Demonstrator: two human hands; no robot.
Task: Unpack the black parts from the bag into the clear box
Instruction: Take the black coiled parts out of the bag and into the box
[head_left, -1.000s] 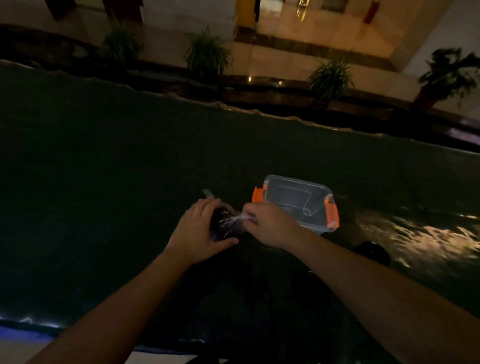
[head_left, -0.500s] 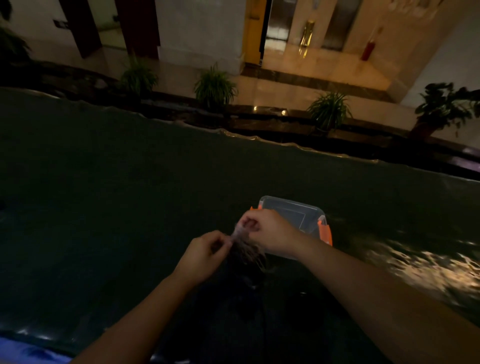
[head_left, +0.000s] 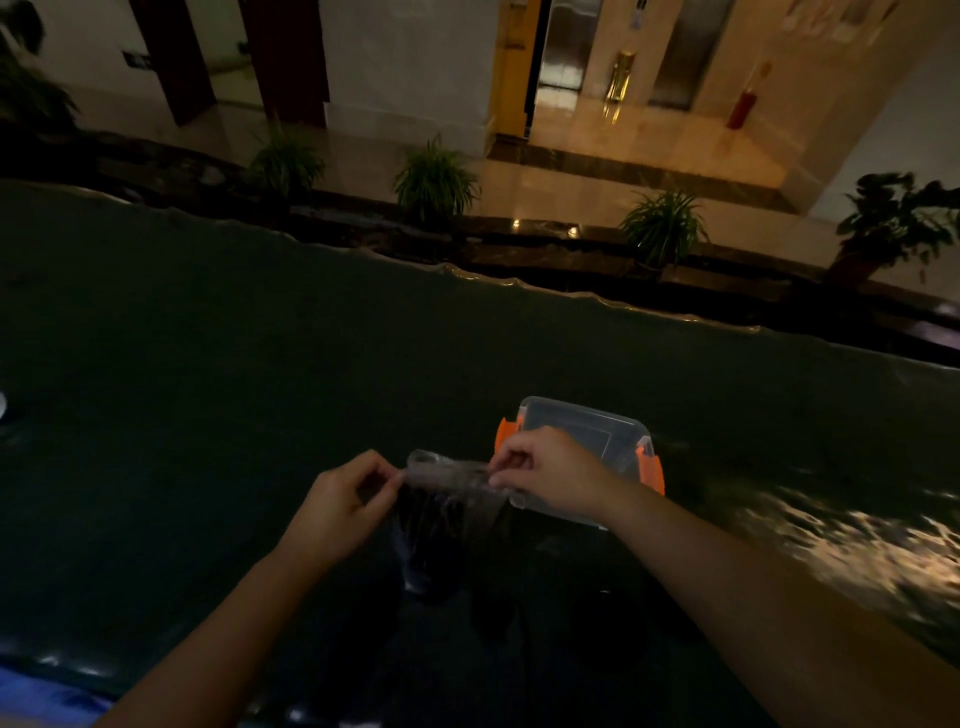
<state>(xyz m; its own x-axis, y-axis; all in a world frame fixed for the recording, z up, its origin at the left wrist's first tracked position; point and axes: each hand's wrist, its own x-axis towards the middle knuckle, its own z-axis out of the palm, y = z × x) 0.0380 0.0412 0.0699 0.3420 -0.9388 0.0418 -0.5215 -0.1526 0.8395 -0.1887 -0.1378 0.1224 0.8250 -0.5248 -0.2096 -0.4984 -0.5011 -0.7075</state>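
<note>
A clear plastic bag with dark parts inside hangs between my hands, just above the dark table. My left hand pinches the bag's top left edge. At the top right edge, my right hand pinches it too, so the top is stretched wide. The black parts low in the bag are hard to make out in the dim light. Directly behind my right hand sits the clear box with orange latches, partly hidden by it; I see nothing inside it.
The dark table stretches wide to the left and back, ending at a wavy far edge. Light glares on its surface at the right. Potted plants line the floor beyond the table.
Both hands have lifted the bag from a bunched grip on the table and pulled its top apart sideways. The view has tilted upward.
</note>
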